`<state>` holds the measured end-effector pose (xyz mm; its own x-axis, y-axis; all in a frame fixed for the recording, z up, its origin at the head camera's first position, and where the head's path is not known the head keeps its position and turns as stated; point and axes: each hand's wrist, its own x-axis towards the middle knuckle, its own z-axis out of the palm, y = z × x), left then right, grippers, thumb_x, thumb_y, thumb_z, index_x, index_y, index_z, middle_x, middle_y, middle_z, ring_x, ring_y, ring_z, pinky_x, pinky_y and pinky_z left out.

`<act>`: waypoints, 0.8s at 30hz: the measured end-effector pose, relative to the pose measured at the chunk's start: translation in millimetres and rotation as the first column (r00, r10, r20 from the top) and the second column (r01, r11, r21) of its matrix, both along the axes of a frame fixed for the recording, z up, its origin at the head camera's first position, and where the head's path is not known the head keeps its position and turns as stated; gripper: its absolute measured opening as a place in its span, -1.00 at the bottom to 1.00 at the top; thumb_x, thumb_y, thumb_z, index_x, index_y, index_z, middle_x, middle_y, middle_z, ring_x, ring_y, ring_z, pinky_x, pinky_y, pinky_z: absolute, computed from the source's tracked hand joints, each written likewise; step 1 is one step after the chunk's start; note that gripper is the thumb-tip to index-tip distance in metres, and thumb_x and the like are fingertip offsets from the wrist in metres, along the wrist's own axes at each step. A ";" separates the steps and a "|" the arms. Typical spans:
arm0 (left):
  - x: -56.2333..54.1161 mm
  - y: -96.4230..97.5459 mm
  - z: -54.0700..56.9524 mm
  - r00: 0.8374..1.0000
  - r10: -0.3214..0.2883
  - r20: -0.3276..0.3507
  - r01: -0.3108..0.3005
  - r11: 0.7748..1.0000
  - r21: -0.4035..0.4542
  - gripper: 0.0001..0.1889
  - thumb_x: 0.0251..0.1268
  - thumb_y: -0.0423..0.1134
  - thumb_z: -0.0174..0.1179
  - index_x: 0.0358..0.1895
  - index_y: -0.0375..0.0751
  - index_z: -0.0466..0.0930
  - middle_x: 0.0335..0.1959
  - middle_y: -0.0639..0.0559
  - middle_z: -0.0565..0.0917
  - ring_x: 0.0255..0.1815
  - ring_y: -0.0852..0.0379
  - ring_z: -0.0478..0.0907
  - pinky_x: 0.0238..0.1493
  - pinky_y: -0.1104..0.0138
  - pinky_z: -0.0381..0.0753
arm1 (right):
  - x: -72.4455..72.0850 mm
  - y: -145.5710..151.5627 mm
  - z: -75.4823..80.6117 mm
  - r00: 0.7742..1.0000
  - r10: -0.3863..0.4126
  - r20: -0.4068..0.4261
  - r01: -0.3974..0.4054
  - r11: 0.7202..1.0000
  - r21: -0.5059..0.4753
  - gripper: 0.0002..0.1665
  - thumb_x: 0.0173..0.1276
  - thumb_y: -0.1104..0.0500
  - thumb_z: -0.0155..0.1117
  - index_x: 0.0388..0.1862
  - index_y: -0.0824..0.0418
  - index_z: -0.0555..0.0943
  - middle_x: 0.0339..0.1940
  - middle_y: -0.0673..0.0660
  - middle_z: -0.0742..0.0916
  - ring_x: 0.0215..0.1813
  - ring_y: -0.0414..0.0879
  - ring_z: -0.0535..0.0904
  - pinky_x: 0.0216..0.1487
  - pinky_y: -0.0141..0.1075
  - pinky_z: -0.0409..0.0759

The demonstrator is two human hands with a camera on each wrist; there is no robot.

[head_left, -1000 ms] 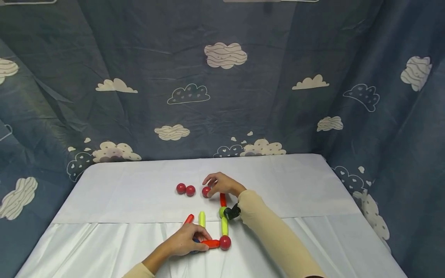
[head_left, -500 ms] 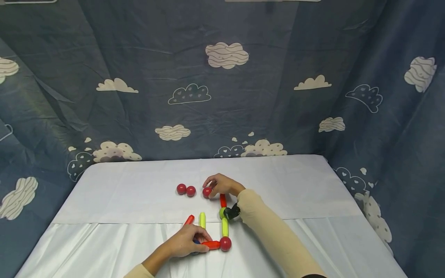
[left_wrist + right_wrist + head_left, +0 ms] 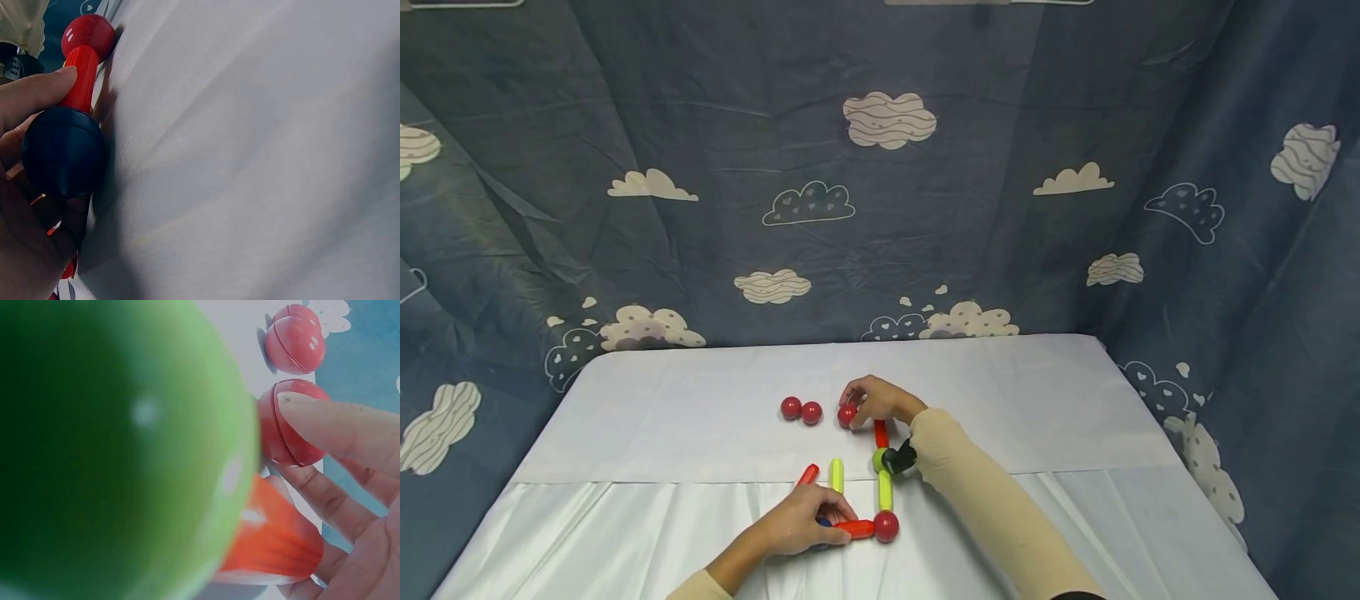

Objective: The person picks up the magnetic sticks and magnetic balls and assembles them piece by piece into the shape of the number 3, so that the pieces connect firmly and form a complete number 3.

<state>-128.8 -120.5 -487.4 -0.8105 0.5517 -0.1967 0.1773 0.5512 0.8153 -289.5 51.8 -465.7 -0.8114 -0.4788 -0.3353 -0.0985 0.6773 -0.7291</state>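
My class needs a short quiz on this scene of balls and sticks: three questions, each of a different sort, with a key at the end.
1. True or false: in the head view, the red ball in the right hand's grip is apart from the other balls.
2. Fill in the blank: the red stick in the left hand's grip joins a second red ball to a ____.
3. Multiple choice: how many red balls show in the head view?
A) three
B) four
C) five

Key:
1. True
2. Dark blue ball
3. B
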 end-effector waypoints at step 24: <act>0.8 1.2 0.0 1.000 0.005 -0.007 -0.005 1.000 -0.017 -0.87 0.10 -0.20 0.41 -0.26 -0.01 0.70 -0.41 0.27 0.57 -0.39 0.29 0.39 -0.31 0.40 0.36 | -5.1 25.9 -6.0 0.990 -0.117 0.076 0.134 0.945 -0.297 -0.62 0.36 0.23 0.25 0.15 0.23 0.51 -0.07 0.17 0.62 -0.17 -0.04 0.59 -0.09 -0.26 0.60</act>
